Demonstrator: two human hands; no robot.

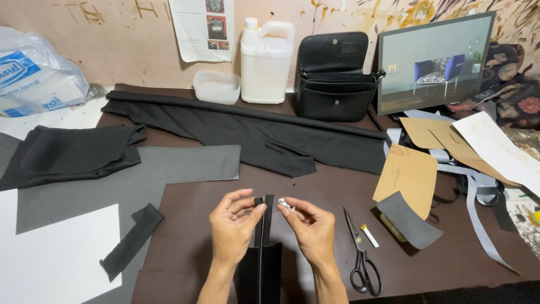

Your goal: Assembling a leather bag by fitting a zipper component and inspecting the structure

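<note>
The person's left hand [232,225] pinches the top end of a long black zipper tape [264,236], which runs up from a black cloth piece [260,276] at the near edge of the dark brown surface [315,191]. The right hand [311,225] pinches a small silver zipper slider [286,204] just beside the other top end of the tape. Both hands are closed on small things with only their fingertips.

The slider is tiny and smooth, so it could slip out of the fingers and drop onto the surface. If it goes onto only one side of the tape, or goes on crooked, the zipper will likely jam. The tape ends are soft and may bend away when pushed.

Black-handled metal scissors [360,253] lie close to the right wrist, tips pointing away, and an elbow could bump them. A small white stick [369,236] lies just beside them.

Farther off lie a grey sheet [185,166] and brown card pieces [408,174]. A long roll of black cloth [247,132] crosses the surface. At the back stand a white plastic jug [266,56] and a black leather bag [332,76].
</note>
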